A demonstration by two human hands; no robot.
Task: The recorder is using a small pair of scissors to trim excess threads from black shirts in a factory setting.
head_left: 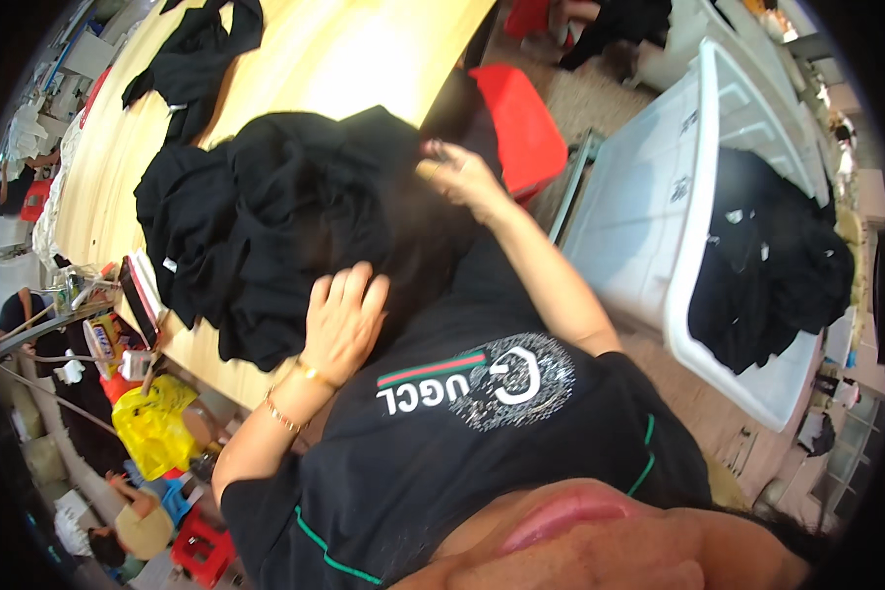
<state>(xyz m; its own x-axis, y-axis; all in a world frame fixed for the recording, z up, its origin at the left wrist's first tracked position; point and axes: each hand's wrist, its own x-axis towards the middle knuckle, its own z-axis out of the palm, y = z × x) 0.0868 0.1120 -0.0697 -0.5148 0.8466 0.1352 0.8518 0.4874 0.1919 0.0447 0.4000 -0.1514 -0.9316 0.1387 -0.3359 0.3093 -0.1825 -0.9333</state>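
A heap of black cloth (275, 187), which looks like garments, lies bunched over the near end of the pale wooden table (334, 59) and hangs toward my lap. My left hand (346, 320) rests on its near side, palm down and fingers stretched out. At the heap's right edge, my right hand (467, 182) is closed around a small object with a dark reddish end, too blurred to name. A yellowish band shows on one of its fingers. Farther up the table, at the left, lies a second black cloth piece (192, 74).
A large whitish plastic bin (629, 197) stands at the right, with black cloth (772, 265) in it. A red stool (521, 128) is beside the table. Left of me are a yellow bag (154, 428), small containers (103, 344) and another red stool (204, 551). Other people sit farther off.
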